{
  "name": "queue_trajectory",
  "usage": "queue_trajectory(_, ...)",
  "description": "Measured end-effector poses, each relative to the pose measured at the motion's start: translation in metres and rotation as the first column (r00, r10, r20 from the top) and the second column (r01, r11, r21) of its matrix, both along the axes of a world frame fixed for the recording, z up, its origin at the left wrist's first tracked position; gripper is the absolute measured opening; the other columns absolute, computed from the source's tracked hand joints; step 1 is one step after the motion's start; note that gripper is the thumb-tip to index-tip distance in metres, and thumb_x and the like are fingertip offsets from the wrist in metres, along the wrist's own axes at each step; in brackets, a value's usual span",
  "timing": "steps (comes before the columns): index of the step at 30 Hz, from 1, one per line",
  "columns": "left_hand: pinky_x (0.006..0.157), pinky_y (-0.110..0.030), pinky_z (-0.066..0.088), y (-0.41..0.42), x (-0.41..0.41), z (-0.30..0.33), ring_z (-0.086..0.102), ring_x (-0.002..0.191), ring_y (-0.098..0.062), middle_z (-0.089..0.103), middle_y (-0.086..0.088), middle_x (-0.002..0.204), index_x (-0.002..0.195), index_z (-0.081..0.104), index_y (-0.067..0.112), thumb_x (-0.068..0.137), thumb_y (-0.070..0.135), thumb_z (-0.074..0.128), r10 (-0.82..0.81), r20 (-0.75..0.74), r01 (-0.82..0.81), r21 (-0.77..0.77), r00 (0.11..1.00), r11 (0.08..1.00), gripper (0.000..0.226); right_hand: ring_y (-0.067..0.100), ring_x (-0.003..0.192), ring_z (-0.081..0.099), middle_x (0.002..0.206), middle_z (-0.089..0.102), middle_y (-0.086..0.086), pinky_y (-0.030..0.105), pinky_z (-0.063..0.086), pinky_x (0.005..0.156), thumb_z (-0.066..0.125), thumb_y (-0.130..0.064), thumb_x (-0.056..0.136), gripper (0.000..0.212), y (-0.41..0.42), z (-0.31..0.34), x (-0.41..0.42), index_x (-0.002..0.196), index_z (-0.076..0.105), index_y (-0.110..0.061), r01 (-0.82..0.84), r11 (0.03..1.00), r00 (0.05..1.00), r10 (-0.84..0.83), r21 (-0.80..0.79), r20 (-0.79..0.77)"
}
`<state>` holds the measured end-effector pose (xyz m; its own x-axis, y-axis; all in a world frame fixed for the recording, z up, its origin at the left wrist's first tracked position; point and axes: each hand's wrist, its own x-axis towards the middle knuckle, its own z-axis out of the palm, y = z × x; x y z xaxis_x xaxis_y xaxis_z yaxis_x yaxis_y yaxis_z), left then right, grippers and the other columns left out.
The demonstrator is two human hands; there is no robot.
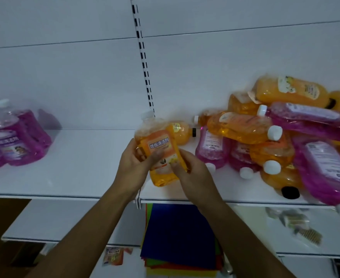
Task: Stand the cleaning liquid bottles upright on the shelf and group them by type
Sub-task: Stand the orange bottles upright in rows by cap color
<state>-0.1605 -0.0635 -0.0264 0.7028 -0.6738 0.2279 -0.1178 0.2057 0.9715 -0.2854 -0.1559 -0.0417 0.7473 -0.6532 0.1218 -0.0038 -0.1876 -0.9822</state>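
Still early in the job, by the look of it. Left hand and right hand both curled round one orange bottle, held nearly upright above the front edge of the shelf, about midway along. Grouped and upright already: a few purple bottles at the left end. Left to do (most of it): the mixed heap of orange and purple bottles lying on their sides, piled toward the right end. No standing orange group yet.
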Motion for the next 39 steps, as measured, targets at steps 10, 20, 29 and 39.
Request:
queue_trajectory(10, 0.069, -0.022, 0.057, -0.011, 0.094, -0.003, 0.069, 0.098, -0.009, 0.072, 0.009, 0.108, 0.115, 0.060, 0.031, 0.064, 0.032, 0.083, -0.024, 0.047, 0.023, 0.014, 0.999, 1.000, 0.056, 0.008, 0.127, 0.043, 0.141, 0.046, -0.003, 0.023, 0.034, 0.096, 0.059, -0.029, 0.094, 0.052, -0.023, 0.000, 0.050, 0.141, 0.039, -0.021, 0.181, 0.949, 0.961, -0.227, -0.259, -0.159)
queue_trajectory(20, 0.073, -0.026, 0.058, -0.003, 0.164, -0.012, 0.069, 0.101, -0.015, 0.071, 0.004, 0.112, 0.117, 0.061, 0.030, 0.069, 0.020, 0.082, -0.041, 0.064, 0.043, -0.037, 0.997, 0.998, 0.053, 0.029, 0.140, 0.023, 0.151, 0.032, 0.011, 0.039, 0.027, 0.112, 0.065, -0.032, 0.087, 0.067, -0.050, 0.006, 0.114, 0.142, 0.035, -0.011, 0.045, 0.708, 0.823, -0.426, -0.705, -0.375)
queue_trajectory(29, 0.092, -0.045, 0.053, -0.023, 0.210, -0.008, 0.060, 0.117, -0.026, 0.062, -0.007, 0.125, 0.137, 0.045, 0.014, 0.062, 0.025, 0.081, -0.071, 0.036, 0.070, 0.042, 0.997, 0.997, 0.084, 0.030, 0.148, 0.003, 0.160, 0.010, 0.009, 0.045, 0.016, 0.119, 0.062, -0.033, 0.089, 0.074, -0.053, -0.004, 0.121, 0.148, 0.020, -0.020, -0.063, 0.652, 0.712, -0.501, -0.756, -0.491)
queue_trajectory(39, 0.102, -0.049, 0.046, -0.035, 0.203, -0.014, 0.056, 0.123, -0.016, 0.057, 0.004, 0.134, 0.145, 0.035, 0.031, 0.080, 0.042, 0.073, -0.146, 0.107, 0.126, 0.177, 0.983, 0.976, 0.076, 0.029, 0.143, 0.019, 0.154, 0.024, 0.009, 0.046, 0.021, 0.115, 0.060, -0.036, 0.089, 0.070, -0.045, -0.002, 0.105, 0.147, 0.023, -0.022, -0.147, 0.534, 0.677, -0.560, -0.832, -0.479)
